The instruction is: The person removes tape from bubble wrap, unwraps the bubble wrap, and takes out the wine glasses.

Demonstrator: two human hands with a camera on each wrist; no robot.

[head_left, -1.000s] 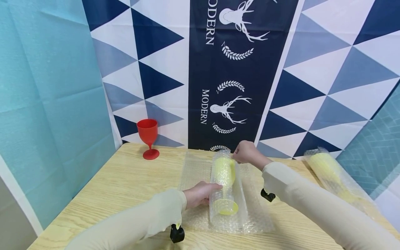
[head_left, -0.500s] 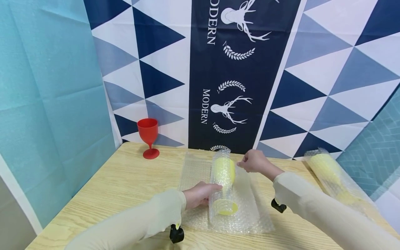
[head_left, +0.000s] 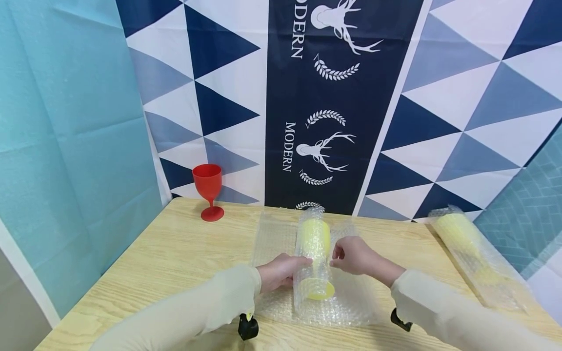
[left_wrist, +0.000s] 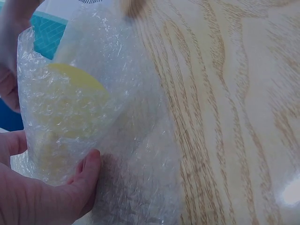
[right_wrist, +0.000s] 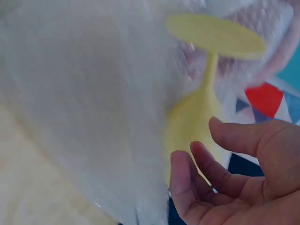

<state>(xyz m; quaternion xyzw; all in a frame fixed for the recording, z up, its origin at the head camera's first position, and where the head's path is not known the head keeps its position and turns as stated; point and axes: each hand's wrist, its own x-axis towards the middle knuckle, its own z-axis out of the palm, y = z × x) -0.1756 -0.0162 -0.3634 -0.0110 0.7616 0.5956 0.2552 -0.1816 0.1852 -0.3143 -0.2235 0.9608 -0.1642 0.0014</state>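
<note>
A yellow plastic goblet (head_left: 316, 239) lies on its side, its left part covered by bubble wrap (head_left: 355, 302) whose loose part spreads to the right under it. My left hand (head_left: 283, 270) grips the wrapped goblet around its stem, thumb on top of the film. In the right wrist view, the goblet's foot (right_wrist: 215, 37) and stem show beyond the film. My right hand (head_left: 354, 256) hovers just right of the stem, fingers loosely bent and thumb apart, holding nothing.
A red goblet (head_left: 208, 190) stands upright at the back left of the wooden table (head_left: 189, 248). Another yellow goblet (head_left: 458, 234), rolled in bubble wrap, lies at the right edge. Patterned cloth (head_left: 316, 107) hangs right behind the table.
My right hand has let go of the wrap's flap and come nearer along the goblet to its stem. The flap has dropped away to the right. The left hand keeps its grip.
</note>
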